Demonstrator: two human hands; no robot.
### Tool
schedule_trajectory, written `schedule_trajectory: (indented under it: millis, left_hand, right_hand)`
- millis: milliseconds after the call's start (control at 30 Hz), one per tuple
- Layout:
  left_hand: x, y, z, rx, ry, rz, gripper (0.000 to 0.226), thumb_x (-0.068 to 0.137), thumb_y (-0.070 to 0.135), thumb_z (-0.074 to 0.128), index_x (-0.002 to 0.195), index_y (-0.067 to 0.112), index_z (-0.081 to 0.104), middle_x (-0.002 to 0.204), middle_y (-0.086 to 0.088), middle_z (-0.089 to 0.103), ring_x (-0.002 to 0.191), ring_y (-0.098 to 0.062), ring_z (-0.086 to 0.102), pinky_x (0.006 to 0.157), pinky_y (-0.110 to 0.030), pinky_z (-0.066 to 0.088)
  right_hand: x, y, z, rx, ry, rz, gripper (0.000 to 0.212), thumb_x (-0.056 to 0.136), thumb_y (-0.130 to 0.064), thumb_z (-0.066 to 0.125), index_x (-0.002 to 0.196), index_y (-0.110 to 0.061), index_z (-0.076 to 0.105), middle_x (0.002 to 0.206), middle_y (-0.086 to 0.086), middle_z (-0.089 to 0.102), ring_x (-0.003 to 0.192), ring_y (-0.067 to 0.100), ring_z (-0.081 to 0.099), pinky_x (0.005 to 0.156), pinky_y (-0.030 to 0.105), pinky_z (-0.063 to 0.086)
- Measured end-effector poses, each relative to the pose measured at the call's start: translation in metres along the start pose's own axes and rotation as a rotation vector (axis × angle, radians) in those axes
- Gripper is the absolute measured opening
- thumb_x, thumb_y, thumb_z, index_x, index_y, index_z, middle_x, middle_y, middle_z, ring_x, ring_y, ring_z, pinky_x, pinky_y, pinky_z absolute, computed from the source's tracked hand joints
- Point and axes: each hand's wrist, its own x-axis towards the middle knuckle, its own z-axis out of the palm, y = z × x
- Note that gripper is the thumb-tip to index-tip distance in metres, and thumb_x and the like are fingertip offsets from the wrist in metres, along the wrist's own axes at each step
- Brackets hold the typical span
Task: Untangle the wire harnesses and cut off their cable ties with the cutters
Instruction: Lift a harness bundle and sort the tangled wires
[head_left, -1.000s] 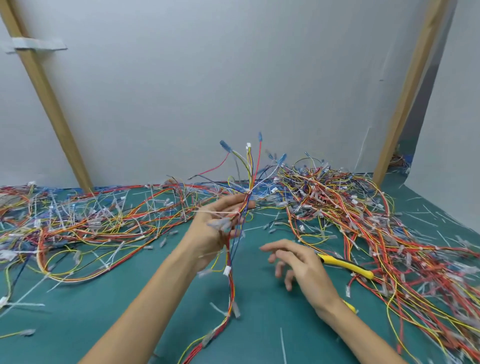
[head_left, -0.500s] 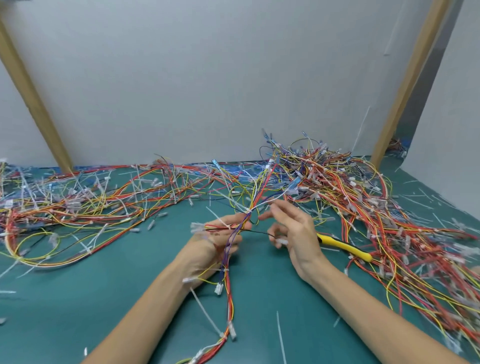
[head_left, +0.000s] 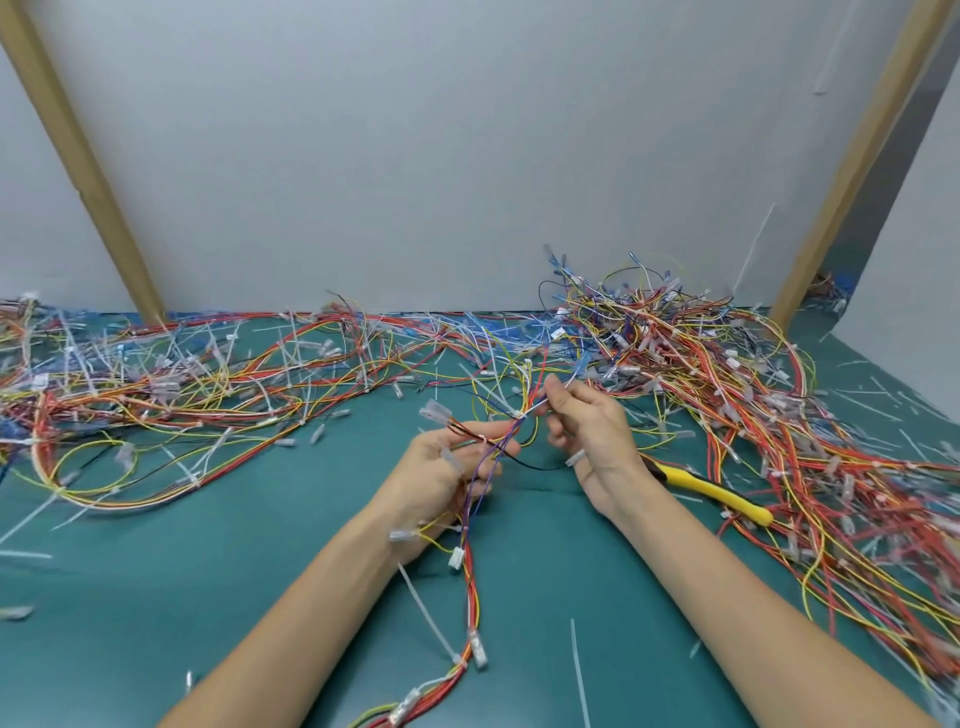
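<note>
I'm gripping the harness (head_left: 475, 525) (red/yellow/purple wires, white plugs) w/ my left hand (head_left: 447, 475); right hand (head_left: 589, 434) pinching strands at 12 o'clock.

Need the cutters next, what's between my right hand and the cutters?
Nothing much: in the head view the right hand sits just left of the cutters, whose tip is hidden behind the wrist; only bare mat around.

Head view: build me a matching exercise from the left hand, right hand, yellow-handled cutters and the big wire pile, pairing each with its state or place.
Things:
1. left hand
2. right hand
3. yellow-handled cutters
4. big wire pile

States or places:
A. lying on the mat, unheld
B. pinching wire ends above the bundle
C. heaped at the back right
D. grip closed around a wire harness

Pairs: 1-D, 2-B, 3-A, 4-C
</note>
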Motion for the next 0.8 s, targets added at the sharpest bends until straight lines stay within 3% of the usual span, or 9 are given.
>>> schedule_trajectory:
  millis: [167,400,533,700,800]
  left_hand:
    - [0.000,-0.002,0.000,0.067,-0.013,0.011,0.027,0.098,-0.010,0.046,0.110,0.001,0.067,0.087,-0.005,0.072,0.056,-0.006,0.048,0.048,-0.013,0.040]
    - [0.003,-0.005,0.001,0.023,-0.003,0.044,0.030,0.096,-0.015,0.044,0.104,0.002,0.068,0.084,-0.007,0.072,0.051,-0.005,0.048,0.046,-0.013,0.037]
    - [0.005,-0.007,-0.005,-0.014,-0.002,0.067,0.031,0.095,-0.016,0.042,0.107,0.000,0.065,0.077,0.000,0.072,0.048,-0.003,0.045,0.043,-0.012,0.034]
    - [0.016,-0.013,-0.022,-0.040,-0.026,0.021,0.029,0.091,-0.012,0.050,0.118,-0.009,0.062,0.089,-0.011,0.067,0.051,-0.003,0.051,0.044,-0.013,0.038]
    - [0.028,-0.021,-0.037,0.041,-0.006,-0.047,0.036,0.095,-0.006,0.055,0.129,-0.017,0.051,0.097,-0.016,0.061,0.057,-0.005,0.061,0.049,-0.016,0.047]
  right_hand:
    - [0.003,-0.005,-0.001,0.101,0.050,0.036,0.025,0.095,-0.015,0.065,0.070,-0.016,0.059,0.058,-0.008,0.058,0.045,0.003,0.043,0.040,0.015,0.029]
    - [0.005,-0.013,0.001,-0.027,0.101,0.065,0.020,0.095,-0.023,0.067,0.077,-0.017,0.060,0.065,-0.004,0.056,0.052,0.007,0.049,0.043,0.018,0.029]
    - [0.006,-0.026,-0.006,0.009,-0.011,0.081,0.011,0.094,-0.022,0.064,0.095,-0.014,0.071,0.077,-0.006,0.064,0.055,0.008,0.053,0.043,0.018,0.033]
    - [0.007,-0.039,-0.024,0.230,-0.246,0.168,0.039,0.077,-0.020,0.050,0.109,-0.007,0.067,0.108,0.003,0.071,0.068,0.017,0.057,0.048,0.022,0.040]
    - [0.010,-0.037,-0.024,0.142,-0.278,0.147,0.031,0.086,-0.011,0.054,0.113,-0.012,0.069,0.103,-0.003,0.071,0.069,0.013,0.060,0.048,0.019,0.044]
